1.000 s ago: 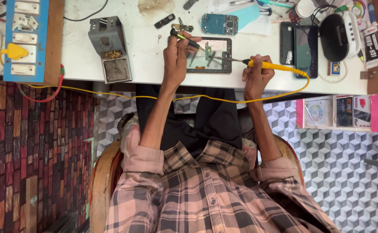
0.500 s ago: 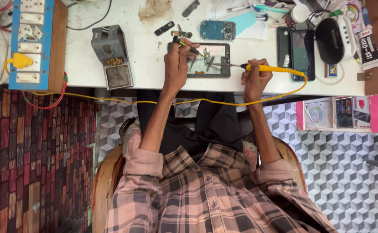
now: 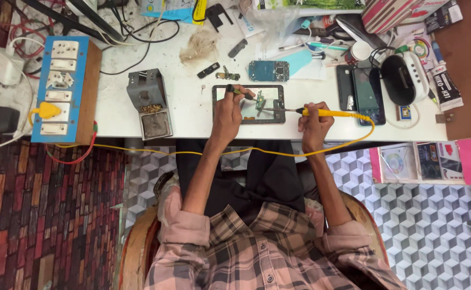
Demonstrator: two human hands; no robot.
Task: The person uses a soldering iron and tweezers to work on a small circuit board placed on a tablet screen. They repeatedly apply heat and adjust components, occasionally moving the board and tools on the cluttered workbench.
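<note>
An opened black phone frame [image 3: 272, 118] lies on the white workbench [image 3: 192, 115] in front of me, with a small green circuit board [image 3: 260, 102] in it. My left hand [image 3: 229, 111] holds thin tweezers [image 3: 243, 93] whose tips rest on the board. My right hand [image 3: 313, 121] grips a yellow soldering iron [image 3: 328, 113]; its metal tip points left and meets the board. The iron's yellow cord [image 3: 278, 153] hangs below the bench edge across my lap.
A grey soldering stand [image 3: 148, 102] sits left of the phone. A blue socket board [image 3: 62, 88] with a yellow plug is at the far left. Behind lie a blue circuit board [image 3: 268, 70], loose parts and cables. Two dark phones [image 3: 367, 95] and a white device [image 3: 403, 79] are right.
The view has moved closer and tilted up, showing more of the bench's back. Both hands stay on the phone; tweezers and iron tip have drawn together at the small board.
</note>
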